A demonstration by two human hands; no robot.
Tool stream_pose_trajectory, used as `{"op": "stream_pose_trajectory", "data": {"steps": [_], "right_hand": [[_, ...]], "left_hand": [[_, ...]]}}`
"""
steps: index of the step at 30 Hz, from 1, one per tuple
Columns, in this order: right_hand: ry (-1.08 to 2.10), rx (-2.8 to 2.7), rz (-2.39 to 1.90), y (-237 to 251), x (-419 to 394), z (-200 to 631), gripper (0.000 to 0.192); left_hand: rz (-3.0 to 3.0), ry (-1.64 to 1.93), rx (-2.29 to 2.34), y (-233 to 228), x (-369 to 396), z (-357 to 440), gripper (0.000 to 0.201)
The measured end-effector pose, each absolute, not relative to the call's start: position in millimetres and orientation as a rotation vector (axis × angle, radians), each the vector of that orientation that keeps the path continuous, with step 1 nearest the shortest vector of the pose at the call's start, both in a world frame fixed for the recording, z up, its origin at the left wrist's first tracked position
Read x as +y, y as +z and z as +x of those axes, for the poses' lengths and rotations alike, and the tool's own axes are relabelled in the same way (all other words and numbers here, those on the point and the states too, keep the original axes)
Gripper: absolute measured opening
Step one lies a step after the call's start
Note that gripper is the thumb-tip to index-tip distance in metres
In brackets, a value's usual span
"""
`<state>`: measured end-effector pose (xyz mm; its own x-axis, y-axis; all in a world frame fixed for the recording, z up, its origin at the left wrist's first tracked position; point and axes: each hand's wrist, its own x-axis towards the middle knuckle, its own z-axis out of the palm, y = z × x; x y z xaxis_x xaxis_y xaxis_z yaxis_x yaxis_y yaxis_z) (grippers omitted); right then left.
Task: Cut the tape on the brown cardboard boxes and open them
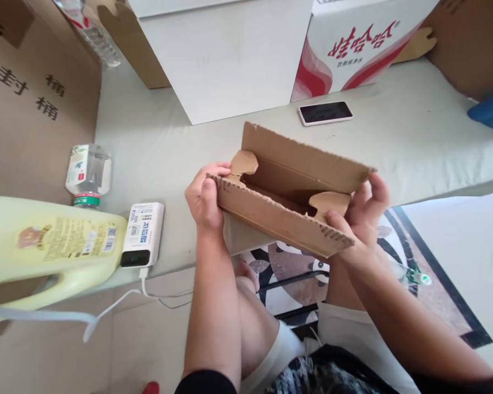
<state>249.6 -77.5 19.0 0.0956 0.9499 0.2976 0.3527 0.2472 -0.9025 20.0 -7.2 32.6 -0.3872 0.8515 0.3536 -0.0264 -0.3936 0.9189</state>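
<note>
Pale grey table (pixel 414 142) in daylight; patterned floor mat (pixel 431 284) on light flooring beneath

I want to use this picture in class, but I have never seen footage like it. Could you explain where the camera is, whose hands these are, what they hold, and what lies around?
The camera sits on a person's head, looking down. Their left hand and right hand grip the two ends of a small open cardboard box, above the table edge. On it lie a phone, a power bank, a yellow jug, a water bottle and larger cartons.
</note>
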Motion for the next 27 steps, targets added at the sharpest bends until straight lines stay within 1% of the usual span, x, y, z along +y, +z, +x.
{"op": "stream_pose_trajectory", "data": {"steps": [1,2,3,4,7,8,9,13,17,18,20,22,25,27], "right_hand": [[0.760,-1.418,-1.215,16,-76,246,0.076],[0.773,-1.370,-1.144,13,-74,243,0.079],[0.749,-1.332,-1.095,11,-72,241,0.076],[0.712,-1.327,-1.076,9,-70,240,0.068],[0.511,-1.360,-1.029,6,-63,240,0.025],[0.466,-1.382,-1.019,6,-62,241,0.016],[0.448,-1.398,-1.009,5,-60,241,0.014],[0.491,-1.412,-0.996,2,-60,241,0.031],[0.452,-1.423,-1.046,2,-62,239,0.026],[0.492,-1.402,-1.056,1,-62,239,0.029],[0.638,-1.345,-1.090,-1,-62,242,0.042],[0.765,-1.310,-1.177,-5,-63,246,0.052],[0.970,-1.404,-1.253,-10,-66,249,0.052],[1.117,-1.513,-1.151,-8,-69,247,0.055]], "left_hand": [[1.212,1.840,1.207,32,-7,19,0.036],[1.222,1.832,1.214,31,-5,17,0.031],[1.241,1.824,1.209,28,-4,14,0.027],[1.269,1.820,1.195,25,-1,10,0.025],[1.370,1.827,1.127,14,6,0,0.023],[1.400,1.827,1.099,11,9,-3,0.023],[1.427,1.819,1.078,8,10,-5,0.023],[1.621,1.660,1.090,8,12,-10,0.027],[1.653,1.556,1.124,12,11,-16,0.027],[1.635,1.544,1.137,13,12,-19,0.027],[1.552,1.555,1.164,13,12,-26,0.028],[1.368,1.614,1.176,14,11,-35,0.029],[1.025,1.706,1.223,12,9,-45,0.032],[0.926,1.713,1.294,10,8,-46,0.032]]}}
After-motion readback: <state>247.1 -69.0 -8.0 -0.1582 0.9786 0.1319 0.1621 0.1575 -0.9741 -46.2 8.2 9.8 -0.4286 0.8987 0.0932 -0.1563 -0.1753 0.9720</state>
